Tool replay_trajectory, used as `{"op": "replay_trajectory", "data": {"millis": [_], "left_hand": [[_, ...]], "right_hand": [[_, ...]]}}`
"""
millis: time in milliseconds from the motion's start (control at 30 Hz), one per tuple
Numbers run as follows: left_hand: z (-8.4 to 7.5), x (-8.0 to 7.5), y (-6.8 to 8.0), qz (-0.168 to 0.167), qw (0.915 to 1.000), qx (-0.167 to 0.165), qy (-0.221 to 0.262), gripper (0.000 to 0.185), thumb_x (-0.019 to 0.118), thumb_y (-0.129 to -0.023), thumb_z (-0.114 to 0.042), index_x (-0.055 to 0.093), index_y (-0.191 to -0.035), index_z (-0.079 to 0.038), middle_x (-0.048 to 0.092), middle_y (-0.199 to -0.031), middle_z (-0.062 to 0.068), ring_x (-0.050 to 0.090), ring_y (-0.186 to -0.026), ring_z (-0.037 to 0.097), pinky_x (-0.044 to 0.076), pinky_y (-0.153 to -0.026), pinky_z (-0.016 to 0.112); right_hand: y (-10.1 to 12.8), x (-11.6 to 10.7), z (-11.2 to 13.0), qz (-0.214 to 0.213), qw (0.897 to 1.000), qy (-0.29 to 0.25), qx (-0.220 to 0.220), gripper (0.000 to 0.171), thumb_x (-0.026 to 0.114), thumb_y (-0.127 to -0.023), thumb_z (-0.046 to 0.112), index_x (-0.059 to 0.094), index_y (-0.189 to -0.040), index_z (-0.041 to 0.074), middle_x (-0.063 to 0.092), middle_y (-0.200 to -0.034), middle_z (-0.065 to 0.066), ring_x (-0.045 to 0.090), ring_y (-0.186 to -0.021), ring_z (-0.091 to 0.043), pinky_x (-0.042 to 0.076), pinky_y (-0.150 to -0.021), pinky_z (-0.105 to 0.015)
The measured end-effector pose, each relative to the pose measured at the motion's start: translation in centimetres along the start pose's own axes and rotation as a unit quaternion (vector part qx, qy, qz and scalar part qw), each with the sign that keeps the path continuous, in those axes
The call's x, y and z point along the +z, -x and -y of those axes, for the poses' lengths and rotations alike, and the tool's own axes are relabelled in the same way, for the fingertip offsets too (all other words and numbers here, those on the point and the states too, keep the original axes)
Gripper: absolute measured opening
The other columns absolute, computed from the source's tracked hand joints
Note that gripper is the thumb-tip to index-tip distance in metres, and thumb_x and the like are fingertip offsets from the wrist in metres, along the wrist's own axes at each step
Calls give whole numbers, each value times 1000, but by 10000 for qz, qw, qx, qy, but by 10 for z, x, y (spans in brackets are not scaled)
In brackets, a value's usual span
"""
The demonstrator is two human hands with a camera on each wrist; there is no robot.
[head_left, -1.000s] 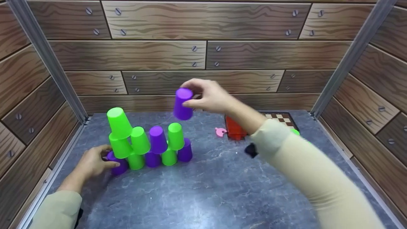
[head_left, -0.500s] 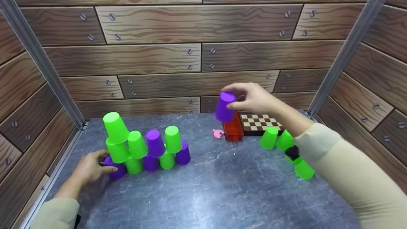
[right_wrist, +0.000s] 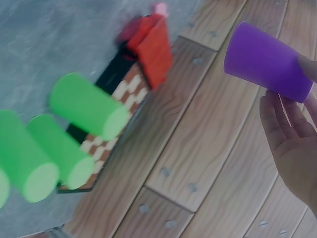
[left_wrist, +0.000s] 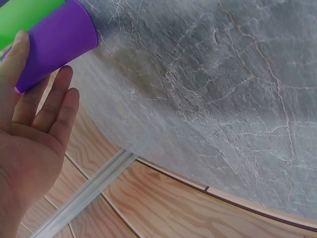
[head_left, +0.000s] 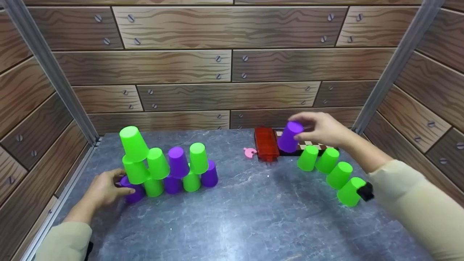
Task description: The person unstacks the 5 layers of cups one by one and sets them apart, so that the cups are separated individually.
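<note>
My right hand holds an upside-down purple cup in the air over the checkered board, just above a row of several upside-down green cups. In the right wrist view the purple cup sits at my fingers, with the green cups below. At the left stands a stack of green and purple cups in two tiers, with one green cup tilted on top. My left hand grips the stack's bottom-left purple cup, seen as the purple cup between thumb and fingers.
A red box lies beside the checkered board, with a small pink piece to its left. Wood-patterned walls with metal corner posts enclose the grey marbled table on three sides.
My right hand has carried the purple cup from above the stack rightward and down, to over the checkered board beside the green row. The left hand has stayed on the bottom purple cup.
</note>
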State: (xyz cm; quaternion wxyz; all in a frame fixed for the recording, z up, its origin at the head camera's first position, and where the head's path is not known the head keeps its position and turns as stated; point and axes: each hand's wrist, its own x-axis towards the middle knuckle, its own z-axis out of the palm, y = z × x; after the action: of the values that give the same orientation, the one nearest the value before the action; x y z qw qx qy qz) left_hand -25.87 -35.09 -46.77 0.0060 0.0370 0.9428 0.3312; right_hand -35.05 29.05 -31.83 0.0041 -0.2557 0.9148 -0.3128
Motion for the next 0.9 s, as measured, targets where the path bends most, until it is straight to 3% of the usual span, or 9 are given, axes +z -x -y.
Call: {"op": "replay_trajectory", "data": {"millis": [67,267,433,567,900], "left_hand": [[0,0,-2,3,10000,18,-9,68,93,-83,-23,61,-135,9,71,-120,33,68,-113,50,55,-97,63],[0,0,-3,8,10000,41,-25,69,93,-83,-23,61,-134,10,71,-119,33,68,-112,49,56,-96,63],[-1,-1,0,-4,10000,32,-30,68,93,-83,-22,61,-133,10,70,-120,33,68,-112,50,56,-96,63],[0,-1,0,-16,10000,34,4,69,93,-83,-21,60,-134,11,70,-120,33,68,-112,50,56,-96,63],[0,0,-1,34,9999,-15,100,68,93,-83,-21,60,-134,10,70,-120,33,68,-113,49,55,-97,63]], "right_hand": [[8,-1,-10,1,9999,85,86,53,84,-91,11,66,-141,8,72,-124,-14,68,-88,-23,59,-62,-30],[27,2,-34,70,9997,151,155,52,85,-90,9,67,-139,5,72,-128,-17,70,-112,-32,57,-89,-29],[37,7,-51,231,9994,4,256,53,83,-90,3,65,-140,2,70,-132,-21,69,-118,-38,59,-93,-32],[42,12,-64,262,9993,73,264,52,84,-88,3,66,-137,0,70,-130,-21,69,-117,-39,59,-97,-46],[56,22,-91,584,9964,181,586,53,82,-89,5,64,-139,-2,66,-135,-26,63,-124,-48,54,-103,-60]]}}
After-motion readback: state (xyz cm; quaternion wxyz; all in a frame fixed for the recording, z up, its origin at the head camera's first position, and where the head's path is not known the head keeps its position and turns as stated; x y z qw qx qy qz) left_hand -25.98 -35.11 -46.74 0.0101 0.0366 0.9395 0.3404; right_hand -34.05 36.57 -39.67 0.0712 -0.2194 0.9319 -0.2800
